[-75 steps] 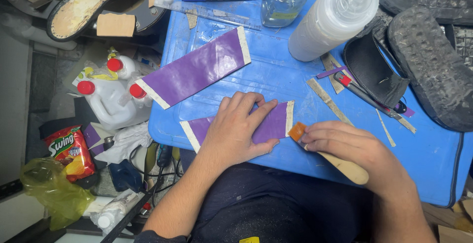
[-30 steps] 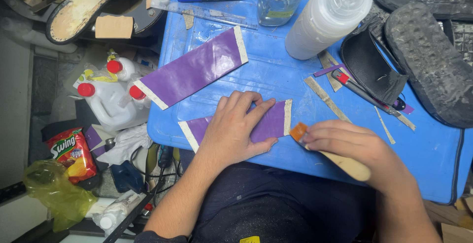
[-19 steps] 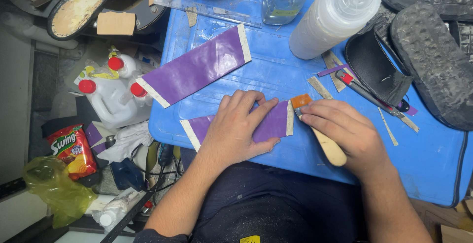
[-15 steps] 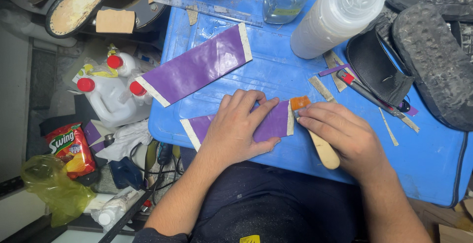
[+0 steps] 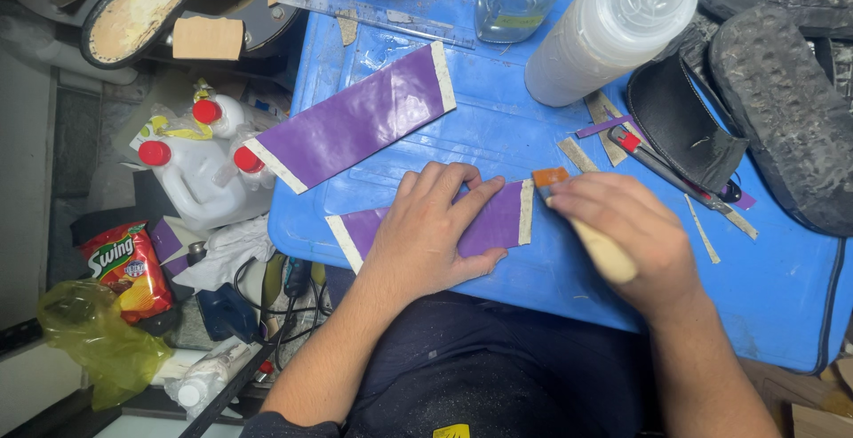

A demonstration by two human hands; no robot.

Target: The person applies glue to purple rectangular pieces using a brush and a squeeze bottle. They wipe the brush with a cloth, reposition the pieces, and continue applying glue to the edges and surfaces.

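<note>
The left hand [image 5: 433, 235] lies flat, fingers spread, pinning a purple strip [image 5: 493, 223] near the blue counter's [image 5: 498, 131] front edge. The right hand [image 5: 629, 234], fingers pinching a wooden-handled brush [image 5: 586, 229], has moved its orange tip up to the strip's pale end.

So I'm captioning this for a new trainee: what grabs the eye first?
Two purple strips on the blue table: the larger strip lies free, the left hand presses the smaller strip. The right hand holds a wooden-handled brush at its pale end.
</note>
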